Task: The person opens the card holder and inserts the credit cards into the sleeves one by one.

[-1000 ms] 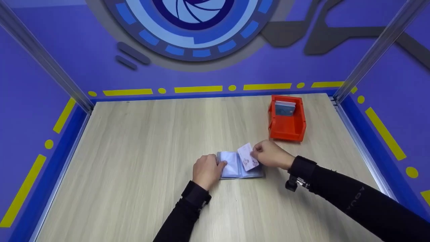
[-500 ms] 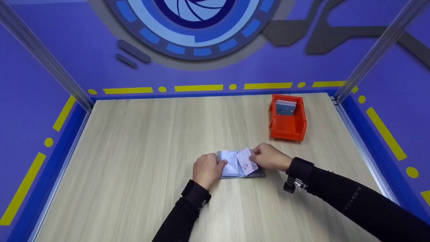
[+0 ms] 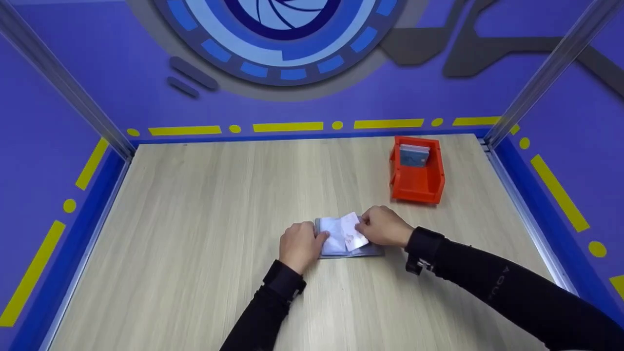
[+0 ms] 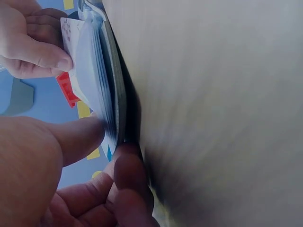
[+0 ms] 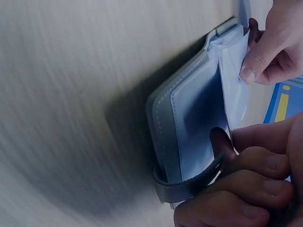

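Card (image 3: 353, 233) was pinched at its right edge between the thumb and fingers of the right hand (image 3: 382, 226), and its free end lay tilted over the open holder (image 3: 347, 240), a grey card wallet with clear sleeves lying flat on the table (image 3: 204, 219), toward the near edge and a little right of centre. The left hand (image 3: 298, 243) sat at 9 o'clock of the holder, thumb pressing on the left leaf and curled fingers gripping that edge, as the left wrist view showed. In the right wrist view the closing strap (image 5: 189, 187) hung loose at the holder's near edge, just under the right hand's fingers (image 5: 246, 177).

For a clean insertion, the judgement was that the card's leading edge should be squared to the mouth of one sleeve before any push; a skewed corner would likely catch on the plastic or slip between two sleeves. The left hand needed firm downward pressure so the holder did not slide toward 9 o'clock under the push. The strap was best kept clear of the sleeve mouth. Which sleeve the card was entering could not be told.

A red bin (image 3: 416, 171) stood at 1 o'clock of the holder, well apart, with more cards (image 3: 414, 155) upright at its far end.
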### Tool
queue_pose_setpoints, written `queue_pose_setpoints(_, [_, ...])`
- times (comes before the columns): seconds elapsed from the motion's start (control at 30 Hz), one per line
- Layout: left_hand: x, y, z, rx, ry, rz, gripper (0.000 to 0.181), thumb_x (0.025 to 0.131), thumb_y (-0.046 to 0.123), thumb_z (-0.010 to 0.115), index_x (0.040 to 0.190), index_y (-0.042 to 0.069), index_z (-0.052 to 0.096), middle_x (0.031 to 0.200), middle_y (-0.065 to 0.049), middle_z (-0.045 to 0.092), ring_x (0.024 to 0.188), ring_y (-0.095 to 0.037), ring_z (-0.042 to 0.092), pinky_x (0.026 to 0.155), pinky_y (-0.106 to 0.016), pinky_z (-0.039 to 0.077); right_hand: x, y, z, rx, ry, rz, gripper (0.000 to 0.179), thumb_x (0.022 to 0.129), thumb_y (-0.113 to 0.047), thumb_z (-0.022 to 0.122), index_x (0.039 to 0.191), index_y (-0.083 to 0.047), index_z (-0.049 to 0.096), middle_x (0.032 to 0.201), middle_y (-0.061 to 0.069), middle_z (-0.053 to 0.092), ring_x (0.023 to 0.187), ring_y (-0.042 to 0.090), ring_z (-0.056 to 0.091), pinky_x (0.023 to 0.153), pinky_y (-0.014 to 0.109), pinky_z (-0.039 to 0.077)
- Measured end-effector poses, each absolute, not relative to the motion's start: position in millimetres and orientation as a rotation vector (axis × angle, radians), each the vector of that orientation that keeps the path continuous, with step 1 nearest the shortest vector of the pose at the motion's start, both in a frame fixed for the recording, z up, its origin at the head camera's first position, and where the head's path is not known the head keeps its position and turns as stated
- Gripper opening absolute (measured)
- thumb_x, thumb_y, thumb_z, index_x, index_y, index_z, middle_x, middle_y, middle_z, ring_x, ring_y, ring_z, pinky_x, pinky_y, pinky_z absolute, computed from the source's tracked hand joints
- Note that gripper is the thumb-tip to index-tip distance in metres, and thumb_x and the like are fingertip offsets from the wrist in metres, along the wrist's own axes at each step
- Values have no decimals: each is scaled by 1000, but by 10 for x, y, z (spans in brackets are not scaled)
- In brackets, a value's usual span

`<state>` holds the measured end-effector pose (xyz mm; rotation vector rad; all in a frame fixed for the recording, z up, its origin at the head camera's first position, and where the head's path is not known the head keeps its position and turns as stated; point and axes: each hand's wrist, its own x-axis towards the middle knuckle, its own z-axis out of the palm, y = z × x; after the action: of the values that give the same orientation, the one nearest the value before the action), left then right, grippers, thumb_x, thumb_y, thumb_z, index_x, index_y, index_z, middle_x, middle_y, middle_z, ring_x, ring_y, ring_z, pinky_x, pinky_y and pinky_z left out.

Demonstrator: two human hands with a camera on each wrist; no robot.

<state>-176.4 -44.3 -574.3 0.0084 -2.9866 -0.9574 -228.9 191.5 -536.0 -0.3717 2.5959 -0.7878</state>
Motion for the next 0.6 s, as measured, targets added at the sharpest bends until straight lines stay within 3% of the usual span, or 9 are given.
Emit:
queue_pose_setpoints(0.27, [-1768, -448, -5736, 2, -3000, -923, 42, 98, 38, 84, 72, 15, 59, 69, 4, 55, 64, -14, 50, 58, -32, 36, -2288, 1878, -5377, -369, 2584, -746, 45, 103, -26, 72, 61, -20, 57, 56, -9, 42, 59, 12, 47, 57, 28, 33])
queue_pose_setpoints(0.6, [-1771, -441, -5733, 17, -3010, -967, 44, 99, 40, 82, 72, 17, 56, 69, 5, 50, 64, -14, 47, 58, -32, 35, -2285, 1885, -5315, -358, 2533, -705, 44, 104, -23, 68, 61, -19, 56, 57, -8, 41, 59, 13, 46, 58, 28, 33])
